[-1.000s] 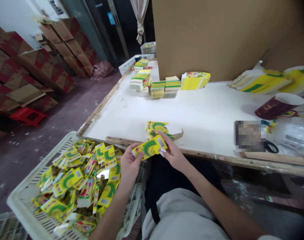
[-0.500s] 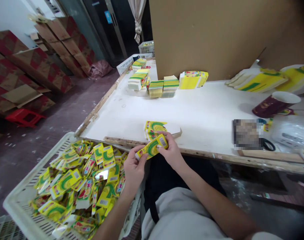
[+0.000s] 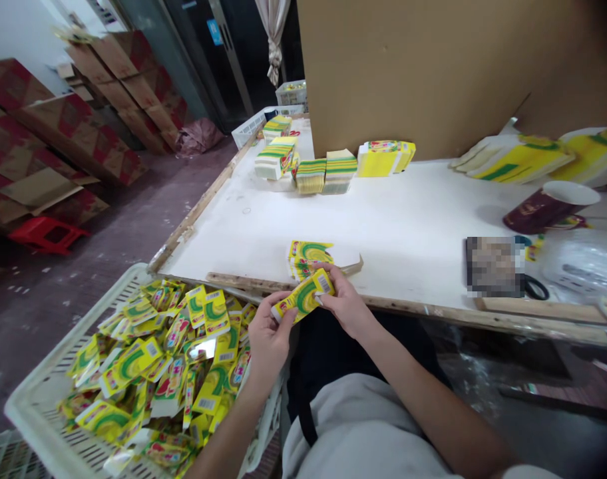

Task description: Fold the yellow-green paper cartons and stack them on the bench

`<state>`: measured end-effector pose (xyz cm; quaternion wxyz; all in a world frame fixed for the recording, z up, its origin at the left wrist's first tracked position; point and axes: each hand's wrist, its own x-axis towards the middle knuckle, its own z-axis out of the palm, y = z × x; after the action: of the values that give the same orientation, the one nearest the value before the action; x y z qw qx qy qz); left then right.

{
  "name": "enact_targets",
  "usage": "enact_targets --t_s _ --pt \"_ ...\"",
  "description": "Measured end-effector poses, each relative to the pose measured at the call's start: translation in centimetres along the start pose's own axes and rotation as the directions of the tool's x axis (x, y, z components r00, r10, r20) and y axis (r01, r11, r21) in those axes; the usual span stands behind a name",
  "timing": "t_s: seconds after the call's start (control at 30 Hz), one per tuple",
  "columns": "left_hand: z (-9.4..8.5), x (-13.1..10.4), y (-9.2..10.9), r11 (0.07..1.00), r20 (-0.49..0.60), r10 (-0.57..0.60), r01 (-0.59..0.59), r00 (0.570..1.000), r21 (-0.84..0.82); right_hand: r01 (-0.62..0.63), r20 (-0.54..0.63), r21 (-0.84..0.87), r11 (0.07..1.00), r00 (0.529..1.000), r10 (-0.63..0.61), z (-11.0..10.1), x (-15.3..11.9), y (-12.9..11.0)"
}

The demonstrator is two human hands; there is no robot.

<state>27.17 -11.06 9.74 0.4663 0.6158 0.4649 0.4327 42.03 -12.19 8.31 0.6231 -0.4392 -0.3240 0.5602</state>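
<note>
My left hand (image 3: 269, 334) and right hand (image 3: 344, 305) pinched one yellow carton (image 3: 303, 297) by its ends, near the front edge of the counter (image 3: 408, 229); over it or short, couldn't tell. Open white surface stretched between flat cartons (image 3: 307, 254) and rear stacks (image 3: 339, 174); crate (image 3: 28, 399) close left.

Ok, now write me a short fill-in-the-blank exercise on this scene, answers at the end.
1. The left hand and the right hand hold one yellow box between them, its barcode nearest the ____ hand.
2. The large crate heaped with printed cartons stands to the person's ____.
3. The plastic stool on the floor is ____ in colour.
4. The tabletop beneath the maroon cup is ____ in colour.

Missing words: right; left; red; white.
</note>
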Motion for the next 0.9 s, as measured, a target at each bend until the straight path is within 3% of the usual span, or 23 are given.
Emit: enact_targets --t_s 0.1,0.17,0.27,0.37,0.43,0.6,0.77,0.9 --pt "0.0 0.1 -0.1 1.0 0.0 -0.02 0.02 1.0 -0.011 0.081 0.04 -0.163 0.983 0.996 -0.075 0.1 -0.3 0.0" --pt "-0.2 0.2 -0.1 1.0 -0.025 -0.029 0.029 0.999 0.002 0.116 0.145 -0.243 0.963 0.986 -0.082 0.0 -0.7 -0.3" --pt "-0.6 0.5 -0.2 0.999 -0.076 -0.036 0.037 0.996 0.009 0.178 0.346 -0.361 0.916 0.937 -0.046 -0.5 -1.1 -1.3" --pt "-0.8 0.6 -0.4 0.997 -0.09 -0.073 0.07 0.993 -0.038 0.297 0.443 -0.505 0.81 0.895 -0.052 -1.2 -1.2 -2.4" --pt "-0.8 0.6 -0.4 0.995 -0.094 -0.091 0.086 0.991 -0.05 0.336 0.437 -0.555 0.761 0.896 -0.077 -1.4 -1.2 -2.8" --pt "-0.6 0.4 -0.1 0.998 -0.097 -0.063 0.06 0.993 -0.031 0.287 0.329 -0.601 0.746 0.939 -0.096 -0.9 -1.2 -2.0" --pt "-0.3 0.2 0.0 0.999 -0.106 -0.018 0.021 0.994 0.027 0.342 0.255 -0.685 0.644 0.94 -0.228 0.1 -1.3 -0.7" --pt "-0.3 0.2 -0.1 0.999 -0.088 -0.041 0.039 0.995 -0.015 0.31 0.257 -0.691 0.652 0.95 -0.179 -0.5 -1.0 -0.9"
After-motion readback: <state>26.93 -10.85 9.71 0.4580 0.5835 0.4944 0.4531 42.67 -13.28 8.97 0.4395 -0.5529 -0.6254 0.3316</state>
